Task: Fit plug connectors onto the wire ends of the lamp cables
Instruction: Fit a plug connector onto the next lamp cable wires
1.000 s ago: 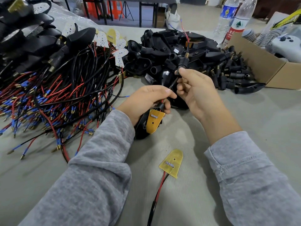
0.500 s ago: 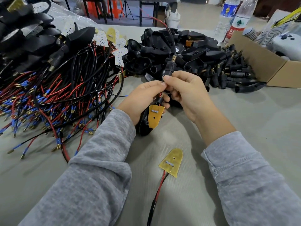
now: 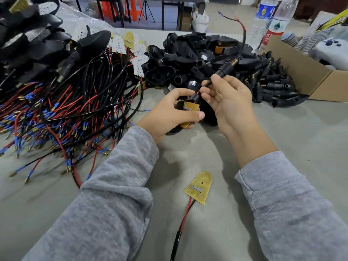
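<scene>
plug connector (image 3: 225, 69) pinched on its cable by right hand (image 3: 228, 102); left hand (image 3: 169, 112) grips lamp housing (image 3: 188, 110).

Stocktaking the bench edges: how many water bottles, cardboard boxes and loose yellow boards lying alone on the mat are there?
Water bottles: 2
Cardboard boxes: 1
Loose yellow boards on the mat: 1
Total: 4
</scene>
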Available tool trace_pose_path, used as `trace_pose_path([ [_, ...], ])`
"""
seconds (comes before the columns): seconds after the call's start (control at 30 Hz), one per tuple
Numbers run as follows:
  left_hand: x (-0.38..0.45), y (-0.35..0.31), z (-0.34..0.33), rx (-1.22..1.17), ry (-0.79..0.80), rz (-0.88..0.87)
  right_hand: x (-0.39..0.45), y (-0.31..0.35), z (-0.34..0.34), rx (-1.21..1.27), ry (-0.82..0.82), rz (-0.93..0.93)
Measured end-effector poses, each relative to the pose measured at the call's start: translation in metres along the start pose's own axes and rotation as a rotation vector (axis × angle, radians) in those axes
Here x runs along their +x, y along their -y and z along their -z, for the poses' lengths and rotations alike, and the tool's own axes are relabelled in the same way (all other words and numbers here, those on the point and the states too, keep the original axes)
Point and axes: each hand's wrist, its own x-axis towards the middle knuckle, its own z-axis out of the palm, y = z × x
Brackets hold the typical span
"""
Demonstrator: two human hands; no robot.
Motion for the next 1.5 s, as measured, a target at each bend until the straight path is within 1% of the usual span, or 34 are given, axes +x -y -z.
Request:
trace_pose_path([
  [0.1,-0.001,0.001,0.001,0.058,0.005,0.004,0.001,0.000,0.000,0.020,-0.033,0.020],
  [0.37,0.001,0.001,0.006,0.059,-0.073,-0.001,0.003,0.001,0.004,-0.016,-0.126,0.069],
  [0.5,0.001,-0.001,0.007,0.084,-0.062,0.008,0.003,0.001,0.004,-0.004,-0.125,0.062],
  [0.8,-0.005,-0.013,0.003,-0.089,-0.044,0.079,0.001,0.002,0.003,-0.053,-0.108,0.016],
  [0.9,-0.004,-0.013,0.002,-0.065,-0.066,0.063,0.002,0.002,0.001,-0.073,-0.087,0.002],
  [1.03,-0.001,-0.014,0.001,-0.127,-0.149,0.067,0.004,0.001,0.000,-0.111,-0.071,-0.025],
  [1.17,0.000,-0.013,0.001,-0.093,-0.160,0.040,0.004,-0.002,-0.001,-0.174,-0.058,-0.024],
  [1.27,0.000,-0.014,-0.001,-0.121,-0.172,0.075,0.004,-0.003,-0.001,-0.200,-0.053,-0.007],
  [1.4,-0.002,-0.010,0.000,-0.014,-0.107,0.016,0.004,-0.003,0.000,-0.210,-0.046,-0.005],
  [1.5,-0.003,-0.009,0.002,-0.026,-0.107,0.008,0.005,-0.004,0.000,-0.232,-0.052,-0.003],
])
